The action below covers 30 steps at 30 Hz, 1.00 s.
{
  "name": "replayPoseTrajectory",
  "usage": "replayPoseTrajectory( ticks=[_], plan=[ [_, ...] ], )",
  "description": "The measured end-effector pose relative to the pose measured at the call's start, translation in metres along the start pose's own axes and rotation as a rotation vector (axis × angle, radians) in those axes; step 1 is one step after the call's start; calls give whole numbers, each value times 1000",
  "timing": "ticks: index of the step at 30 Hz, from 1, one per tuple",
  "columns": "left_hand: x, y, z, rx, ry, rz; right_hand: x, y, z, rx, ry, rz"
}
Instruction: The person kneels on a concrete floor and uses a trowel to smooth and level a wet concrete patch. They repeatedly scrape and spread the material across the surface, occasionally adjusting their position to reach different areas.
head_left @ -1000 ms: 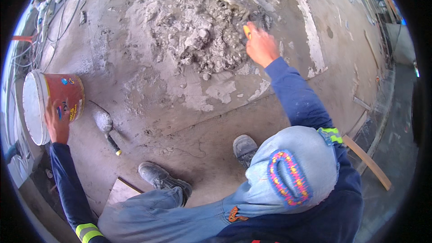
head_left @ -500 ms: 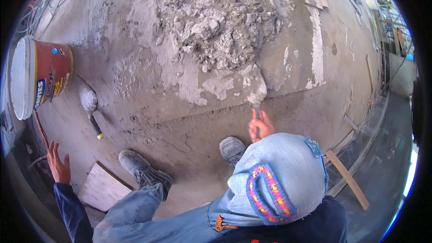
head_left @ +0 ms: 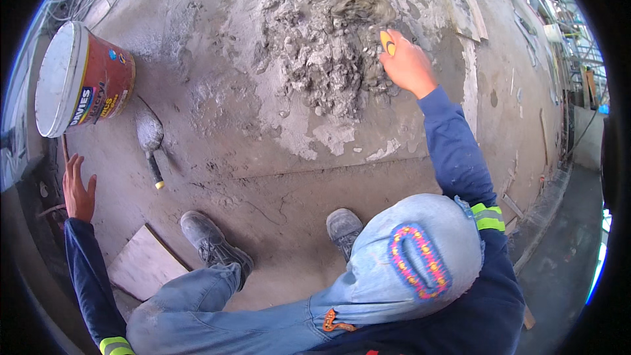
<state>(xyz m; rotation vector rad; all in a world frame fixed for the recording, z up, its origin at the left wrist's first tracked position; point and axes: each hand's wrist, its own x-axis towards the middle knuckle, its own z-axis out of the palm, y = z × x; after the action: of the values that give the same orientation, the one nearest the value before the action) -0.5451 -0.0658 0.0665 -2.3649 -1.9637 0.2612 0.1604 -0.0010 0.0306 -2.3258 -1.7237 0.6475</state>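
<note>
Grey floor (head_left: 276, 187), wet pile (head_left: 322, 59), trowel (head_left: 388, 43) in hand

The floor is rough and stained, smeared with pale mortar around the pile. The pile, the largest thing on it, is lumpy and wet. It looks heavy for its bulk, soft enough to cut and fold yet stiff enough to stand in clods; it probably clings to metal and leaves the ground around it slick.

Left of the pile sits a red bucket (head_left: 108, 79) with a white round end; its weight cannot be told, but the rim would be the surest hold. Nearer the wearer than the pile, and to its left, lies a pale board (head_left: 148, 263). Between pile and bucket, a little nearer the wearer, lies a spare trowel (head_left: 150, 128), blade pointing away, its dark handle within easy grasp.

At the pile's right edge, the right hand (head_left: 411, 66) is closed around the trowel's yellow-ended handle. The blade is blurred against the mortar. The tool itself should be light and rigid, heavier once loaded, best held firmly by the handle because a wet grip may slip.

The left hand (head_left: 79, 190), well left of the pile and just below the bucket, is open, fingers spread, holding nothing.
</note>
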Motion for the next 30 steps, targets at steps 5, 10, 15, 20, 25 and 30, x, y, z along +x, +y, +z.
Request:
replayPoseTrajectory(
  ticks=[5,10,15,20,25,30],
  plan=[
    [-6,-14,14,17,-26,33,-16,56,22,-200,398,-276],
    [-40,-53,26,-34,-129,-29,-155,91,41,1049,-126,253],
    [-70,-76,33,43,-200,-74,-256,122,85,1316,-364,883],
    [-67,-73,25,46,-198,-71,-215,80,127,1676,-502,710],
    [-49,-48,6,2,-125,-72,-85,66,123,1691,-593,570],
    [-18,-18,-7,-33,-31,-4,-61,38,85,1492,-441,359]
  ],
)
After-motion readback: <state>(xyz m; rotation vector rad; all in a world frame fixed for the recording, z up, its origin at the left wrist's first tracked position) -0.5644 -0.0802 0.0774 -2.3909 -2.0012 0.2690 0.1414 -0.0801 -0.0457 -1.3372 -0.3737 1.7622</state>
